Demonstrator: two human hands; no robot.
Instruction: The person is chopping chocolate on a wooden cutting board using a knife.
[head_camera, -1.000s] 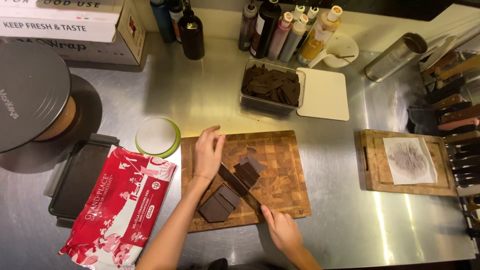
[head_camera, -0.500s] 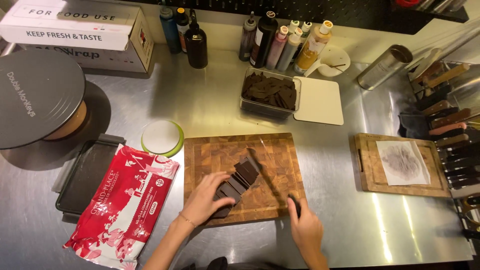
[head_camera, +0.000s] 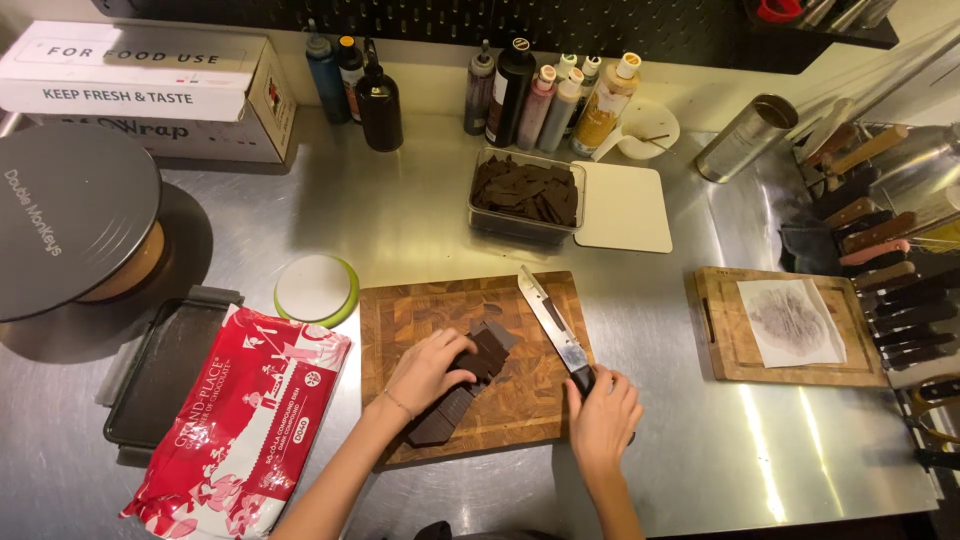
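The left hand (head_camera: 428, 372) lies curled over a dark chocolate slab (head_camera: 465, 385) near the middle of the wooden cutting board (head_camera: 400, 310), fingers bent and pressing down on the slab's upper end. The slab lies flat, its long axis running from about 7 o'clock near the board's front edge up to about 1 o'clock, where loose broken pieces sit beside it.

The right hand (head_camera: 603, 418) is at the board's 4 o'clock corner, fingers wrapped fully round the dark handle of a knife (head_camera: 553, 326). The blade rests across the board's right part, its tip pointing to about 11 o'clock toward the board's back edge, handle end at 5 o'clock. Blade and slab are near each other but apart.

Beyond the board at 12 o'clock stands a clear tub of chocolate pieces (head_camera: 526, 192) with a white lid (head_camera: 622, 207) just beside it. At 9 o'clock lies a red and white bag (head_camera: 240, 420).
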